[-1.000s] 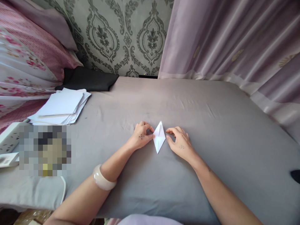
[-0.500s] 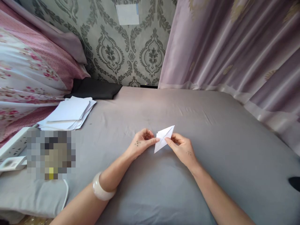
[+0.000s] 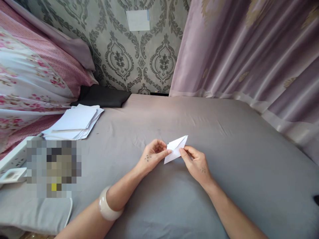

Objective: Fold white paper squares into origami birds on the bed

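One folded paper (image 3: pixel 175 148) slants just below and right of the frame's centre. The left hand (image 3: pixel 152 156) pinches its left side, thumb on top; the right hand (image 3: pixel 198 163) grips its lower right edge likewise. Sheets (image 3: pixel 74 120) lie piled at the frame's left, above a power strip (image 3: pixel 15 156).

Bare left hand (image 3: pixel 151 157), a glossy cream bangle (image 3: pixel 104 205) circling its forearm (image 3: pixel 127 186), is pinching the left side of a small white folded-paper diamond (image 3: pixel 175 150); bare right hand (image 3: pixel 198 163) is holding its right side. Diamond's far tip is pointing up and right. Grey fabric-covered surface (image 3: pixel 174 205) is stretching beneath. Off left, a loose stack of white paper sheets (image 3: pixel 73 120) is lying near a white plastic power strip (image 3: pixel 15 157). Grey damask-patterned wallpaper (image 3: pixel 142 49) is showing behind, a mauve curtain (image 3: pixel 224 49) hanging at right.
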Available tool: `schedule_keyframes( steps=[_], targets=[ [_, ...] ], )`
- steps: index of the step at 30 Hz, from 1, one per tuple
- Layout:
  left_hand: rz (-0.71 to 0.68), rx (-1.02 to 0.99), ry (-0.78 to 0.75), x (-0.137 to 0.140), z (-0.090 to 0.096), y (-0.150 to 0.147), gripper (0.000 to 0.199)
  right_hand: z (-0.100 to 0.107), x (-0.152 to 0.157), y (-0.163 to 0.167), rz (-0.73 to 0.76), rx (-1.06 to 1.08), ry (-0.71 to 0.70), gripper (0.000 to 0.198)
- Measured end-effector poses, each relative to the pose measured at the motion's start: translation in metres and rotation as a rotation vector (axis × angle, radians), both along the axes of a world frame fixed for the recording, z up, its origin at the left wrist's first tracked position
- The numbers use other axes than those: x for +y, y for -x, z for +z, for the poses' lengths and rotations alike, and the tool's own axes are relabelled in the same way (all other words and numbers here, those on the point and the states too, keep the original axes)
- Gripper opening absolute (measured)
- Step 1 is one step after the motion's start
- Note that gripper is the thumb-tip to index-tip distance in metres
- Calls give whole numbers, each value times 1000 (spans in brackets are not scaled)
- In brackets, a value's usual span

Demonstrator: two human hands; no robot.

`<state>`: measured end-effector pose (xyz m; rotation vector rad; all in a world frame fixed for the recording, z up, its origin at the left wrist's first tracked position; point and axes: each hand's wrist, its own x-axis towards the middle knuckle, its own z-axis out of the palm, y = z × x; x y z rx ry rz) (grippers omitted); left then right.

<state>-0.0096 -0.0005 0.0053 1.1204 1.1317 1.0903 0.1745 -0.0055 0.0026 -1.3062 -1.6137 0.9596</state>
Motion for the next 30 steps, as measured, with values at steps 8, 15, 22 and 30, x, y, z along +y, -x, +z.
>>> schedule_keyframes(
  steps=[8,15,22,30],
  targets=[
    [-85,-107,64,-1,0,1,29,4,-1,2,162,29,63,25],
    [-41,613,-982,4,1,20,9,-4,4,0,92,-67,-511,18],
    [-142,1217,-1235,15,-11,21,22,-25,11,-5,130,-371,-624,32],
    [-398,1060,-832,11,-19,28,32,-23,8,-13,237,-625,-340,43]
  ],
)
